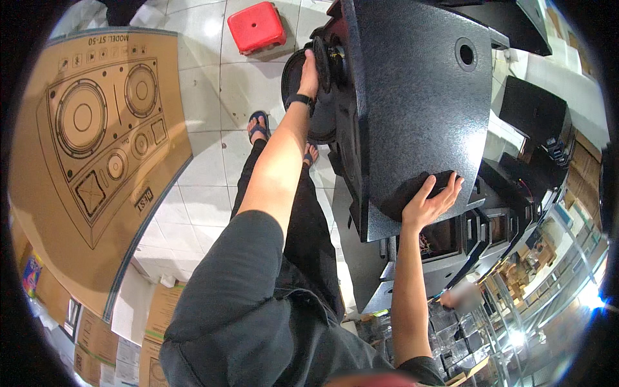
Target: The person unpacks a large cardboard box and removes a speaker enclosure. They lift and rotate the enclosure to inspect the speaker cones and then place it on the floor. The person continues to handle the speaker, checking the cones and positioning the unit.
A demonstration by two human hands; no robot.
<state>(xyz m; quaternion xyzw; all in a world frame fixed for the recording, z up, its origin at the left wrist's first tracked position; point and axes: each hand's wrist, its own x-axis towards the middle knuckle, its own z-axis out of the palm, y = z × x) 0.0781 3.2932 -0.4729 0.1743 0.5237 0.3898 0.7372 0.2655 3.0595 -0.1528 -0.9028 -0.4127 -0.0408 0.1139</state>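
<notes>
A large black speaker cabinet (pixel 419 109) with a textured panel and a round port hole stands in front of me, right of the middle. My left hand (pixel 309 77), a black band on its wrist, is closed on the edge of a round black speaker driver (pixel 322 63) beside the cabinet's left side. Its fingers are partly hidden. Below that hand, another wide black round speaker part (pixel 322 122) shows. My right hand (pixel 431 205) lies on the near end of the panel, fingers spread, by a dark patch that may be a shadow or a recess.
At the left stands a big brown cardboard box (pixel 122 187) printed with a speaker drawing. A red plastic stool (pixel 256 27) is on the tiled floor (pixel 203 148). More black cabinets (pixel 445 238) crowd the right, with a person's blurred head (pixel 463 297) beyond them.
</notes>
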